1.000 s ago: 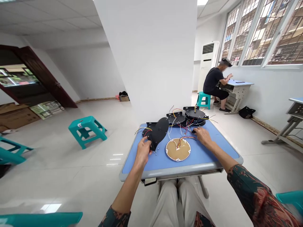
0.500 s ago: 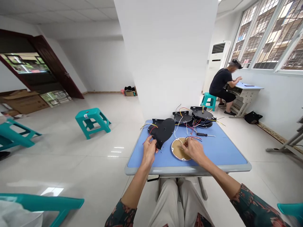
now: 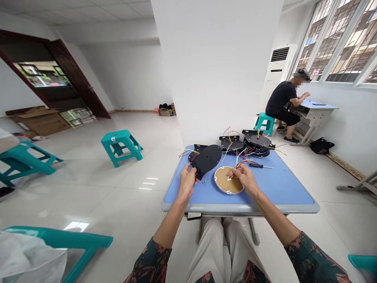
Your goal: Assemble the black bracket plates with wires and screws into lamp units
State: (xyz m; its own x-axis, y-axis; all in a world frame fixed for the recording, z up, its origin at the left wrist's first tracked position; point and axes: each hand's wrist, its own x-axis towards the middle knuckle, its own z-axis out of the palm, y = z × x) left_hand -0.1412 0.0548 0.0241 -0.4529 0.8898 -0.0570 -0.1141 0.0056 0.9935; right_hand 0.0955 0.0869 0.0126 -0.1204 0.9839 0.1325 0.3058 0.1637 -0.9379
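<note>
My left hand grips the near edge of a black round plate and holds it tilted up off the blue table. My right hand is closed in a pinch on the coloured wires over a tan round disc that lies flat on the table. A few small screws lie between my hands. A screwdriver rests just beyond my right hand.
Several more black plates with loose wires are stacked at the table's far edge, against a white pillar. Teal stools stand on the tiled floor to the left. Another person sits at a desk far right.
My right hand left the screwdriver at the far right and came back to the tan disc, pinching its wires. My left hand kept the black plate tilted. The view shifted left.
</note>
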